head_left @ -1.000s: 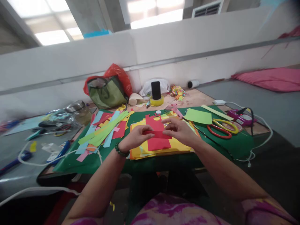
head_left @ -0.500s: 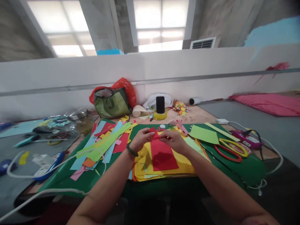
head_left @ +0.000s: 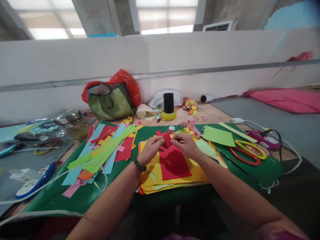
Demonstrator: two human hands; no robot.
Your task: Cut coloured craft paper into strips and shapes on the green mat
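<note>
Between my two hands is a small piece of red paper (head_left: pixel 167 138). My left hand (head_left: pixel 151 148) pinches its left side, with a green bead bracelet (head_left: pixel 139 164) on that wrist. Thumb and fingers of my right hand (head_left: pixel 186 144) close on its right side. Under the hands lies a larger red paper sheet (head_left: pixel 175 165), on top of a stack of yellow sheets (head_left: pixel 150 181). Just beyond the fingers are red cut-out scraps (head_left: pixel 160 132) and a small white round item (head_left: pixel 171 128).
Paper strips (head_left: pixel 107 146) in several colours spread at the left. Yellow-and-red-handled scissors (head_left: pixel 246 155) and a light green sheet (head_left: pixel 218 136) lie right on the green mat (head_left: pixel 270 171). A phone (head_left: pixel 168 102) stands in a yellow tape roll (head_left: pixel 169 115). White cables (head_left: pixel 62 176) cross the left side.
The camera view has tilted down and shifted slightly right. Both hands still hold the small red paper, which now shows more upright between the fingertips.
</note>
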